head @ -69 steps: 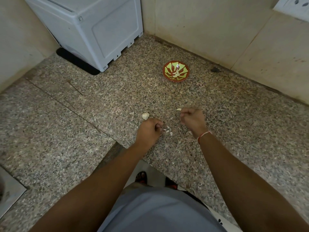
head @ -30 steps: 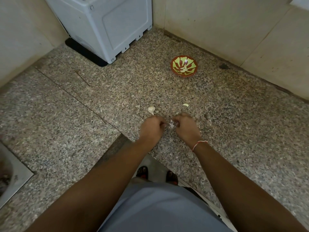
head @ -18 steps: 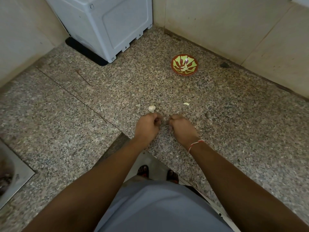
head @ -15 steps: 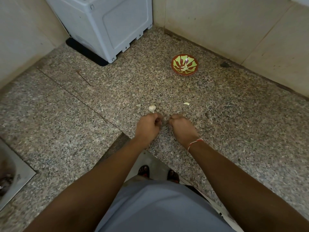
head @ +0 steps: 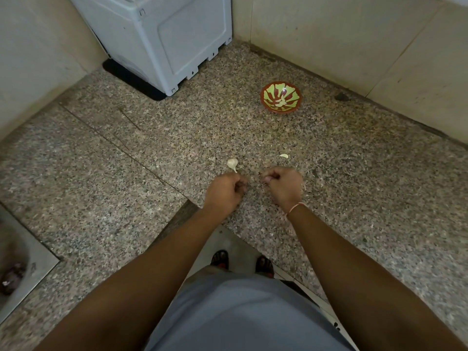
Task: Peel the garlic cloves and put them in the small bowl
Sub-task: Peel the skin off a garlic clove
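Observation:
A small red-and-green bowl [head: 269, 90] stands on the speckled granite counter [head: 152, 138] near the back wall, with a few peeled cloves [head: 280, 101] inside. An unpeeled garlic clove [head: 232, 163] lies just beyond my left hand [head: 224, 191], its tail pointing at the knuckles. My left hand is curled round a clove that its fingers mostly hide. My right hand [head: 285, 186] is a short way to its right, fingertips pinched on a scrap of skin. A pale peel piece [head: 284, 156] lies beyond the right hand.
A grey-white appliance [head: 164, 41] fills the back left corner. Tiled walls [head: 354, 41] close the back and the left. A steel sink [head: 22, 269] is at the lower left. The counter's front edge runs near my body, with my sandalled feet [head: 220, 258] below it.
My hands were pressed together on the clove half a second ago. They have now drawn apart, the right one moving right. The loose clove and the bowl have not moved.

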